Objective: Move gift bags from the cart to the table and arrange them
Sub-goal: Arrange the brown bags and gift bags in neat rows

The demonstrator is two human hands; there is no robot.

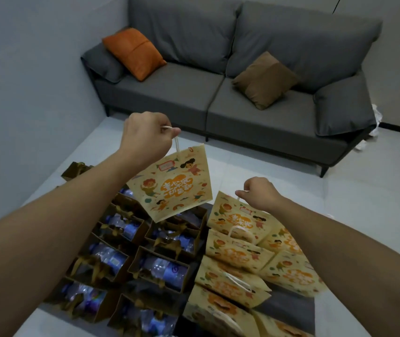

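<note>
My left hand (145,135) grips the white rope handle of a yellow cartoon-print gift bag (172,186), which hangs tilted in the air above the brown bags. My right hand (259,193) pinches the handle of a second yellow gift bag (233,215) that stands at the far end of a row of several like bags (238,278). These lie overlapping on a dark surface (286,307) at the lower right.
Several open brown bags (160,268) with water bottles inside stand in rows at the lower left. A grey sofa (218,100) with an orange cushion (133,53) and a brown cushion (264,80) stands across the pale floor. Grey wall on the left.
</note>
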